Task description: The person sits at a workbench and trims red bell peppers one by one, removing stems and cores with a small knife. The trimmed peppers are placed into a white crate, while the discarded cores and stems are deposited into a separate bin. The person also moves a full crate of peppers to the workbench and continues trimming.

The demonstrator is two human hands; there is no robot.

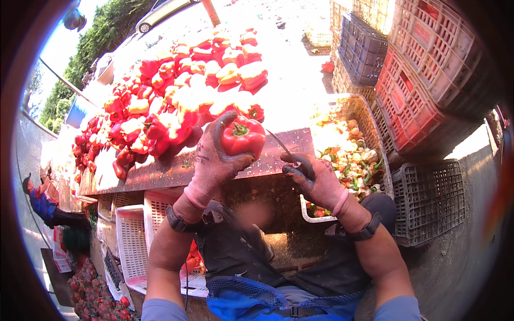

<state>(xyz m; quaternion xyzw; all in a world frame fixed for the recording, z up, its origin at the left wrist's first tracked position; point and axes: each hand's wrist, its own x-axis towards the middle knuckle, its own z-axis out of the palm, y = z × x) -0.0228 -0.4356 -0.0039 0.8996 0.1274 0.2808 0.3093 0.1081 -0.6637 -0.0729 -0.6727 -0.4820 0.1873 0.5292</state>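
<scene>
A red bell pepper (247, 143) is gripped in my left hand (211, 155), its green stem turned up toward me. The glove on that hand is pinkish, with dark stains at the fingers. My right hand (320, 179), gloved too, is closed on a small knife (279, 142). The knife's thin, curved blade points up and left, with its tip close to the pepper's right side; whether it touches cannot be made out. Both hands are above the near edge of a reddish-brown board table (292, 148). Behind them lies a big heap of red bell peppers (152, 128), partly washed out by sunlight.
By my right knee, a pale crate (386, 170) holds pepper cores and trimmings. Stacked red crates (404, 101), a dark blue crate (361, 48) and a black crate (430, 198) stand at the right. Below the table's left, a white-pink crate (132, 235) sits near netted produce (93, 294). Another person (43, 206) is at far left.
</scene>
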